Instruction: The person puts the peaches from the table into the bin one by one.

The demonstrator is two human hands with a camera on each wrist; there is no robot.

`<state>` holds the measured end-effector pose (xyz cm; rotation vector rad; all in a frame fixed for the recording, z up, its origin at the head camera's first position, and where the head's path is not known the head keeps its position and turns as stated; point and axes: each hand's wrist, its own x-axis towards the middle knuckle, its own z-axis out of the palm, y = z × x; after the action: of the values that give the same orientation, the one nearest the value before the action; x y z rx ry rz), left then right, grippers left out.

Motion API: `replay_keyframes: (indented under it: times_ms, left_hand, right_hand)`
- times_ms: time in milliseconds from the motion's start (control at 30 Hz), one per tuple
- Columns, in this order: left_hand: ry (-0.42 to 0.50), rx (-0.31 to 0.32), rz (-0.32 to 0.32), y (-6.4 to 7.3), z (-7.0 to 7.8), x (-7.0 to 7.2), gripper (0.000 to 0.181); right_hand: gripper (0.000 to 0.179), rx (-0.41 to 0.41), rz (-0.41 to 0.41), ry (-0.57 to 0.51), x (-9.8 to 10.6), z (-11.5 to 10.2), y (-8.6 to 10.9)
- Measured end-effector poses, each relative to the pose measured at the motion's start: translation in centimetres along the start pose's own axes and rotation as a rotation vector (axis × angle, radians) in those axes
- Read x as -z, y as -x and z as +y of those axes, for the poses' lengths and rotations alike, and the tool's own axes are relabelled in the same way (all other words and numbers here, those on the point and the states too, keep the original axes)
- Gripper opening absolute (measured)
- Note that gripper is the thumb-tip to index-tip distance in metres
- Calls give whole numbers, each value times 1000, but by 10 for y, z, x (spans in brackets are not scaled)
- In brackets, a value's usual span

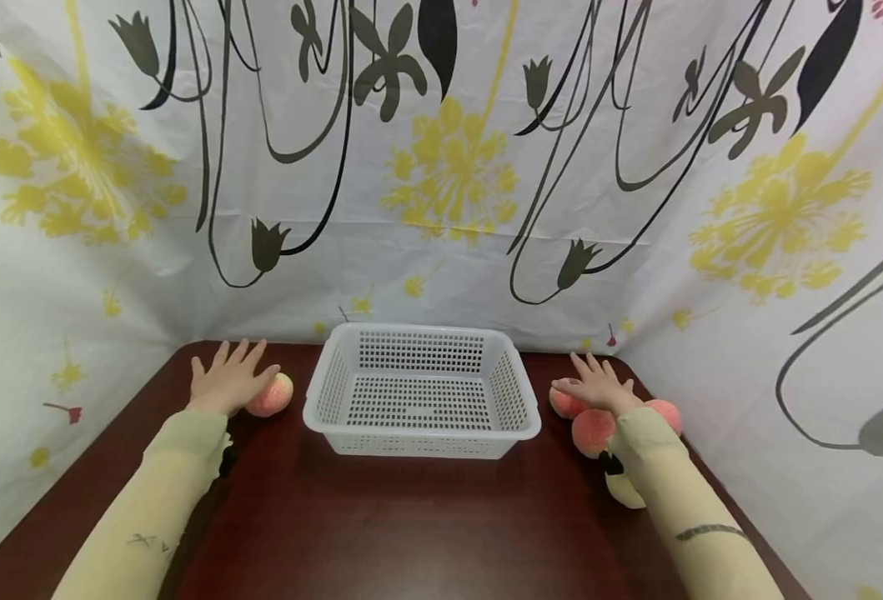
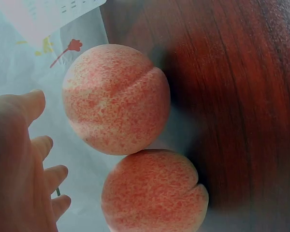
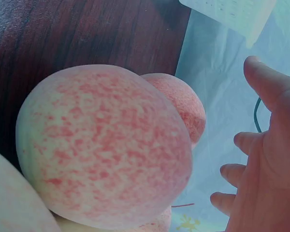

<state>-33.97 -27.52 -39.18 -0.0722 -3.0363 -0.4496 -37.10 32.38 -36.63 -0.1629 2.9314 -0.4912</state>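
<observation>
My left hand (image 1: 227,383) is held with its fingers spread above the left part of the table, over a pink-yellow peach (image 1: 272,395). The left wrist view shows two peaches touching, an upper peach (image 2: 116,99) and a lower peach (image 2: 154,193), with the fingers apart from both. On the right, my right hand (image 1: 599,387) has spread fingers and hovers over a group of several peaches (image 1: 593,432). One large peach (image 3: 106,145) fills much of the right wrist view, and a smaller-looking peach (image 3: 181,104) sits behind it. Both hands hold nothing. The right sleeve partly hides the group.
A white perforated plastic basket (image 1: 422,435) stands between the hands, at the back of the dark red-brown table (image 1: 411,525). A pale yellowish fruit (image 1: 625,490) lies near the right forearm. A flower-printed white cloth (image 1: 426,283) hangs behind and at both sides.
</observation>
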Motion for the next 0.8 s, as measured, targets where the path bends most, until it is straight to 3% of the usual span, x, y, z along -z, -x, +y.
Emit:
replay_keyframes:
  times_ms: [333,800]
  left_hand:
    - [-18,-29,-12,8,9,6,78]
    - [0,-58,-35,18,27,12,77]
  right_hand:
    - [94,4,1,-7,-7,1,4]
    - [87,29,5,-1,-11,-16,15]
